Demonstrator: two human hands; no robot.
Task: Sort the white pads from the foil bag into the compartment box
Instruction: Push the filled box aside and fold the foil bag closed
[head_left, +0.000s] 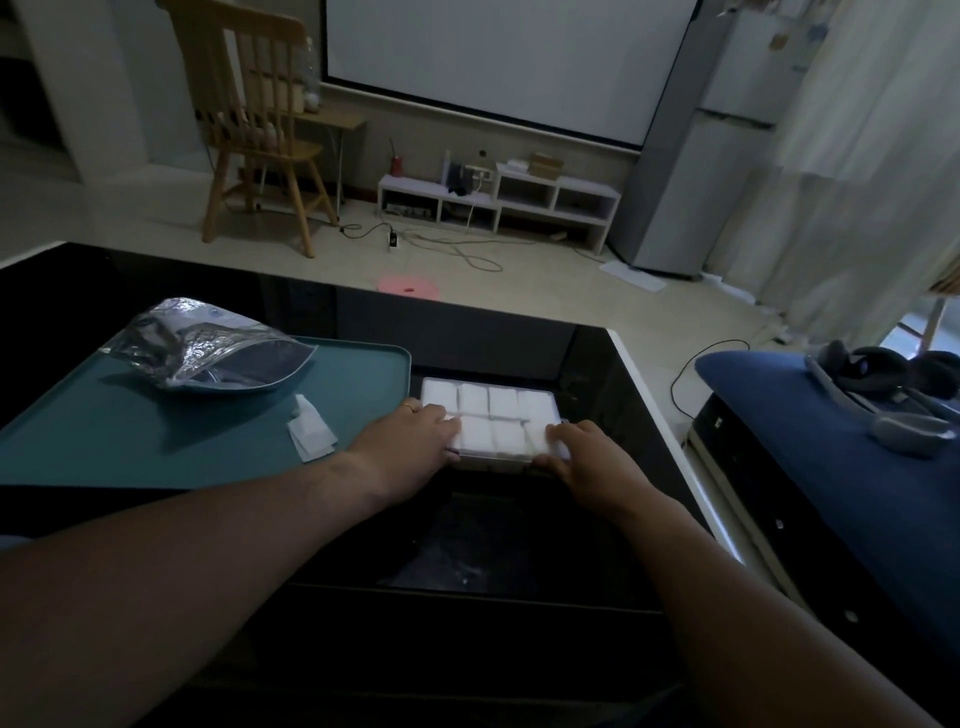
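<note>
A clear compartment box (540, 399) lies on the black table, its cells filled with white pads (503, 402). My left hand (410, 441) rests on the box's near left corner, fingers over the top. At the near right corner my right hand (576, 457) grips the box, fingers on top and thumb along the front edge. The silver foil bag (208, 348) lies open on the teal tray (156, 441) to the left. A few loose white pads (310, 431) lie on the tray near its right edge.
The black table (467, 545) ends in a white edge at the right. A blue cushioned seat (831, 467) with grey headsets stands to the right. Beyond the table are a wooden chair (260, 130), a low white shelf and cables on the floor.
</note>
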